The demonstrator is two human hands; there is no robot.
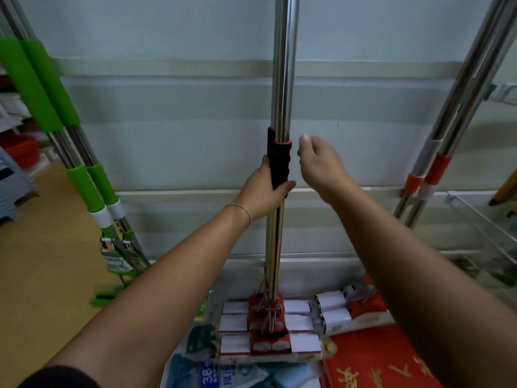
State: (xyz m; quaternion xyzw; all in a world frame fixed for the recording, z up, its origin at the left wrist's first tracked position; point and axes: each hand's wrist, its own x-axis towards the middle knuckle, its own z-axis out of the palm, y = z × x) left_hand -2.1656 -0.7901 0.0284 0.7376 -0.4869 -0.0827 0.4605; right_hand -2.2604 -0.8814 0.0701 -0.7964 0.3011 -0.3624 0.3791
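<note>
A sponge mop stands upright in the middle of the view, its shiny steel pole (284, 65) rising past the top edge. My left hand (263, 191) grips the black sliding handle (278, 163) with a red ring on that pole. My right hand (319, 163) hovers just right of the handle, fingers relaxed, touching nothing. The mop's red head with white sponge (270, 329) rests low against the grey wall among similar mop heads.
Green-handled mops (92, 189) lean at the left, orange-collared steel mops (430, 175) at the right. A red mat with gold characters (375, 362) and packaged goods (221, 373) lie at the bottom. A wire rack (481, 219) is at far right, tan floor at left.
</note>
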